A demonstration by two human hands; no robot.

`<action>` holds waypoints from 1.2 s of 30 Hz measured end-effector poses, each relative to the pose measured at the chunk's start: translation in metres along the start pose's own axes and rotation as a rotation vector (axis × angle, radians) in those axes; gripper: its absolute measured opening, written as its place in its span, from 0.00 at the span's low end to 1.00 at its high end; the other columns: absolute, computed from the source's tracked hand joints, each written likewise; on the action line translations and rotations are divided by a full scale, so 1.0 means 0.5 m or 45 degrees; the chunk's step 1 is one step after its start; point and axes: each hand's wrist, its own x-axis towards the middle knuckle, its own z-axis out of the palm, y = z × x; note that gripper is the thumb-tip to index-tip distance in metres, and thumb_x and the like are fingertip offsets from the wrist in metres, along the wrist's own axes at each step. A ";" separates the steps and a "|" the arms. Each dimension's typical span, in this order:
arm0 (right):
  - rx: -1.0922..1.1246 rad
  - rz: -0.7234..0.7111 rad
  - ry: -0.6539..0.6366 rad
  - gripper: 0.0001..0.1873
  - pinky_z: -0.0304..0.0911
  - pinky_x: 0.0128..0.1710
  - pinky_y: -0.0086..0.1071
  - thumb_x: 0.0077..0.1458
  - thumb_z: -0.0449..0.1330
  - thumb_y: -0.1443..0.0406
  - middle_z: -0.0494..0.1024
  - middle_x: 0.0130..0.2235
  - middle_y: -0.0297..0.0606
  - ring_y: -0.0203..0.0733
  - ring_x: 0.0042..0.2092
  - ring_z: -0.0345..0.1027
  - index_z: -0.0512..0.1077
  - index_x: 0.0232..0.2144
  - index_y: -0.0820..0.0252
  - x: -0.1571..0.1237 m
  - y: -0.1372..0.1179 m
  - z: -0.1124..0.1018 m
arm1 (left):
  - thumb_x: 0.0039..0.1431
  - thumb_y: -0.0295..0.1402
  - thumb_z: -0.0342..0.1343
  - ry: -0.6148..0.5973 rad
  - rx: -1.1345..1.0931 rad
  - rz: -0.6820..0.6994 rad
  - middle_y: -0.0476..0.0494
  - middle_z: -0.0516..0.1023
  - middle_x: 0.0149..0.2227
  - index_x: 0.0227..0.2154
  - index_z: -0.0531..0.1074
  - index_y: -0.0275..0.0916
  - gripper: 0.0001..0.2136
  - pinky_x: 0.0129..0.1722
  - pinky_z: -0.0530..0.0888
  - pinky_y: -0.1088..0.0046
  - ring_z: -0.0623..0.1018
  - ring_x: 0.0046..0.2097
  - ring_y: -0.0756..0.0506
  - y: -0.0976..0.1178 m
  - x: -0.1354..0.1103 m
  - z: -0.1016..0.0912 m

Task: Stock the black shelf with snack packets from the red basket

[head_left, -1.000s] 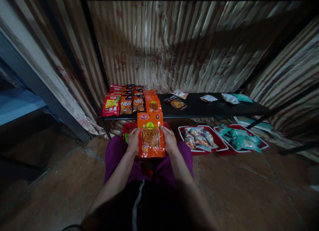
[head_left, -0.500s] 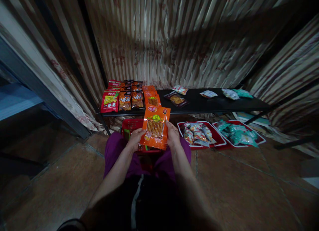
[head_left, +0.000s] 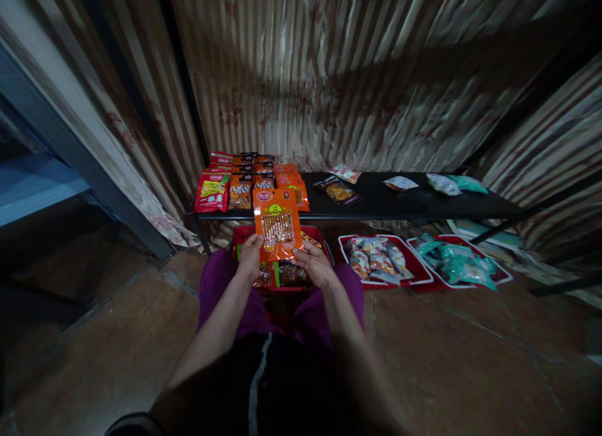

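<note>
Hard to read: print on the orange snack pkt (head_left: 277,223) is too small & dim. Only a clear window w/ stick-like snacks and a yellow-green badge above it show. Its lower corners are covered by fingers. L hand (head_left: 249,255) and R hand (head_left: 314,263) each pinch a bottom corner, thumbs on the front, other fingers behind & out of sight. Pkt is upright, face to camera, held above the red basket (head_left: 241,234) and in front of the black shelf (head_left: 404,204) edge, blocking part of the orange stack (head_left: 303,197) behind it. Basket is mostly hidden by hands & pkt; a few dark pkts show inside, kind unclear. Forearms and purple trousers (head_left: 219,295) fade into shadow at bottom; torso nearly black.

Shelf: low, long, black. Left end is packed w/ rows of pkts (head_left: 237,185), red ones far left, brown/orange next. Rest of the top has loose single pkts (head_left: 337,191), well apart, incl. a teal pkt (head_left: 468,184) at far right. On the floor (head_left: 117,335), right of the basket, two red trays sit side by side: mixed-pkt tray (head_left: 422,279), then teal-pkt tray (head_left: 501,276). Floor is brown tile w/ visible joints. Striped, wrinkled sheeting (head_left: 329,78) covers back & side walls. Blue ledge (head_left: 32,185) at far left is cut by the frame edge. Room dim overall; corners go black.
</note>
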 end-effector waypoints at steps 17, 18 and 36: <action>0.058 -0.093 0.135 0.18 0.69 0.29 0.26 0.33 0.72 0.61 0.81 0.34 0.32 0.35 0.32 0.73 0.78 0.32 0.56 0.000 -0.003 -0.003 | 0.35 0.23 0.60 -0.229 0.073 -0.012 0.45 0.80 0.37 0.37 0.73 0.38 0.19 0.43 0.71 0.67 0.78 0.38 0.45 0.008 -0.038 0.019; 0.050 -0.089 0.141 0.18 0.69 0.28 0.26 0.33 0.72 0.61 0.81 0.33 0.32 0.35 0.32 0.73 0.78 0.32 0.56 0.001 -0.001 -0.003 | 0.35 0.23 0.60 -0.212 0.081 -0.012 0.45 0.80 0.36 0.36 0.73 0.38 0.19 0.42 0.72 0.67 0.78 0.37 0.45 0.007 -0.037 0.018; -0.094 -0.163 0.178 0.17 0.68 0.29 0.31 0.34 0.71 0.57 0.82 0.32 0.34 0.41 0.32 0.74 0.80 0.30 0.55 -0.008 -0.021 0.041 | 0.40 0.22 0.62 0.094 0.375 0.349 0.43 0.66 0.56 0.44 0.74 0.45 0.24 0.59 0.58 0.66 0.64 0.60 0.41 -0.011 -0.010 0.041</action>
